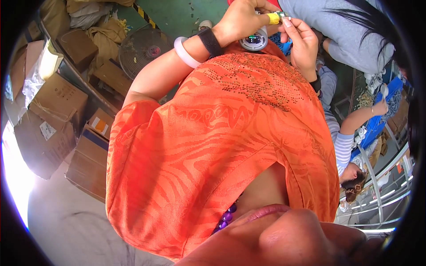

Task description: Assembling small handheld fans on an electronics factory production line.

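At the top of the head view, my left hand (237, 21) and my right hand (303, 43) meet in front of my orange top. Yellow wrapping (273, 18) covers a fingertip of the left hand. Between the fingertips of both hands is a small green and white part (281, 15), perhaps a bit of circuit board; it is too small to make out exactly. Both hands pinch it, the right with thumb and fingers. Just below them is a round white device (254, 41) with a dark face and green lights. My left wrist carries a white bangle (184, 52) and a black band (209, 41).
Cardboard boxes (60, 97) stack up on the left, near a round floor fan (142, 53) and brown sacks (106, 37). A person in grey (337, 31) is close at upper right. Farther right, someone in a striped sleeve (343, 148) reaches to a blue tray (375, 133).
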Demonstrator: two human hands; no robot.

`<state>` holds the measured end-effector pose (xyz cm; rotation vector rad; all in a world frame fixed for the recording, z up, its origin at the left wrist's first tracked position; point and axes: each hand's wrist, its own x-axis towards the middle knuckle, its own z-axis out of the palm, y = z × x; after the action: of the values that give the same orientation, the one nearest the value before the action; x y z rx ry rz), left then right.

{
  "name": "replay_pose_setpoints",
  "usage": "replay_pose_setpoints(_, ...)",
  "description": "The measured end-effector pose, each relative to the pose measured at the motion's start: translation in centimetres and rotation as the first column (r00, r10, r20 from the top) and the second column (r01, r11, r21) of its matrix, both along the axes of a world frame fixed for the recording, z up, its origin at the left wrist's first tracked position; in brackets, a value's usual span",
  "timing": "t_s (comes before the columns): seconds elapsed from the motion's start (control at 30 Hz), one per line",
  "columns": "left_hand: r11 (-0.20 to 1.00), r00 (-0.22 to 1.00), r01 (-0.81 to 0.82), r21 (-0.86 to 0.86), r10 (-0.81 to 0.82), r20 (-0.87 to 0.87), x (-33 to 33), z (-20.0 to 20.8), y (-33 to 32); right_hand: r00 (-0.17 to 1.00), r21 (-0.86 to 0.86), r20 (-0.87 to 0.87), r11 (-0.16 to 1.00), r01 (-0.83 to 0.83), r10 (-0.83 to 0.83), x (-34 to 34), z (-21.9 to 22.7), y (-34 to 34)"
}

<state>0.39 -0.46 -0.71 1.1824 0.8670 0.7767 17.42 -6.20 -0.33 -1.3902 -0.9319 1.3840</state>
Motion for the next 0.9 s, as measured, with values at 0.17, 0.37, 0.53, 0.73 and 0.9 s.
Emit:
replay_pose_setpoints(0.17,0.997,0.996,0.074,0.017,-0.073,-0.041,-0.5,0.0,0.7,1.000,0.003,0.018,1.000,0.012,-0.012,-0.1,0.0,0.3)
replay_pose_setpoints(0.37,0.950,0.972,0.233,-0.209,-0.236,0.012,-1.9,-0.4,2.8,0.998,-0.013,0.049,0.999,-0.048,0.048,-0.7,0.5,0.2)
replay_pose_setpoints(0.53,0.910,0.921,0.375,-0.177,-0.388,-0.041,-2.7,-0.3,4.5,0.985,0.019,0.149,0.996,-0.090,0.086,-1.5,0.4,0.6)
replay_pose_setpoints(0.73,0.888,0.951,0.301,-0.347,-0.305,0.045,-4.5,-1.5,7.2,0.998,0.010,0.028,0.998,0.061,-0.061,-3.0,-0.8,2.6)
replay_pose_setpoints(0.9,0.819,0.953,0.300,-0.489,-0.237,0.186,-5.4,-3.0,10.0,0.980,-0.079,0.014,0.977,0.199,-0.199,-3.1,-2.0,2.6)
